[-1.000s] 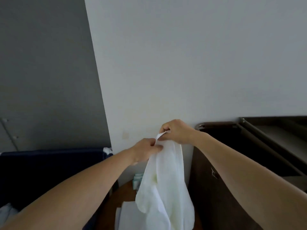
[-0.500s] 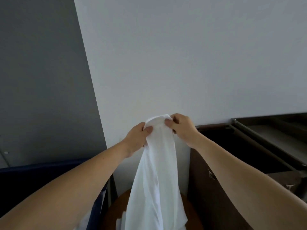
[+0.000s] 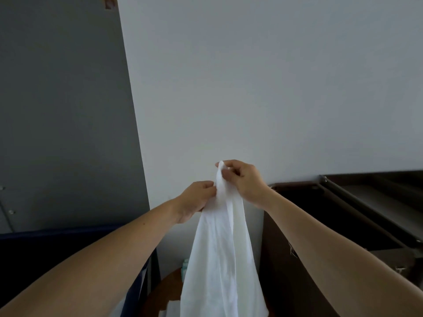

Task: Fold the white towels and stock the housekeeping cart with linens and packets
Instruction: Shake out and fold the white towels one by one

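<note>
Pinching with my left hand [image 3: 196, 197], I hold the towel [image 3: 219, 259] just under its bunched top. My right hand [image 3: 242, 179], slightly higher, nips the very tip between thumb and fingers. The towel hangs between my arms, left of the cart [image 3: 343, 202]. It looks thin, limp and light, so I judge it'll sag anywhere it is unsupported. I'd take it by two top corners, held apart.

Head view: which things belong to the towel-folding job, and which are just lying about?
Job: white towel, pinched at its top by left hand and right hand; dark brown cart; pale green pack.
Lying about: navy bin; round wooden table.
</note>
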Available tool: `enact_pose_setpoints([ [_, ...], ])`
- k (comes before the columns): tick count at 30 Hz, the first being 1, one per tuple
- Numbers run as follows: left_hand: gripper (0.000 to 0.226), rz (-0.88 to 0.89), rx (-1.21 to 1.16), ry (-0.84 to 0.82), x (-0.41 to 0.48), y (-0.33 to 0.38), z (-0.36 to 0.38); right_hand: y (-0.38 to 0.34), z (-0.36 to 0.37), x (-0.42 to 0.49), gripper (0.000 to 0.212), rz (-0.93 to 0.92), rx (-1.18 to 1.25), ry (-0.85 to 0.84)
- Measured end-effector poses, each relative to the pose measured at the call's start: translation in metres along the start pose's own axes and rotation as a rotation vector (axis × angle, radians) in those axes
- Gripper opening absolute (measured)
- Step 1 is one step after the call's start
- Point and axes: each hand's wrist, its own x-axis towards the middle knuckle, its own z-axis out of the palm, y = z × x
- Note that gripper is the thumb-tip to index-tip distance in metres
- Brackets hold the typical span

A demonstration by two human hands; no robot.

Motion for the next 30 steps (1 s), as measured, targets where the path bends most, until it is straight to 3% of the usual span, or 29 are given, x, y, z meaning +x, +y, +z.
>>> enact_pose_setpoints([
  [7, 0.058, 0.063, 0.018, 0.053, -0.003, 0.009, 0.007, -0.005, -0.001, -0.006, 0.015, 0.041, 0.015, -0.015],
  [12, 0.039, 0.033, 0.017, 0.164, 0.002, -0.005, -0.005, 0.0, -0.005, -0.007, 0.015, 0.111, -0.007, 0.051],
  [17, 0.027, -0.083, -0.234, 0.378, 0.011, -0.009, -0.022, 0.0, -0.019, -0.006, 0.019, 0.186, -0.013, 0.038],
  [20, 0.025, -0.124, -0.375, 0.45, 0.012, -0.001, -0.034, 0.001, -0.022, -0.008, 0.024, 0.244, -0.114, -0.042],
  [23, 0.028, 0.0, -0.502, 0.413, 0.009, 0.015, -0.052, -0.003, -0.026, -0.01, 0.025, 0.276, -0.108, -0.172],
  [27, 0.019, 0.019, -0.304, 0.439, 0.005, 0.026, -0.052, -0.012, -0.015, -0.009, 0.02, 0.279, 0.005, -0.205],
  [29, 0.017, -0.086, -0.177, 0.376, 0.002, 0.009, -0.042, -0.012, -0.008, -0.009, 0.023, 0.285, 0.006, -0.165],
  [30, 0.027, -0.179, -0.115, 0.301, -0.002, -0.005, -0.036, -0.01, -0.006, -0.01, 0.025, 0.288, -0.002, -0.139],
])
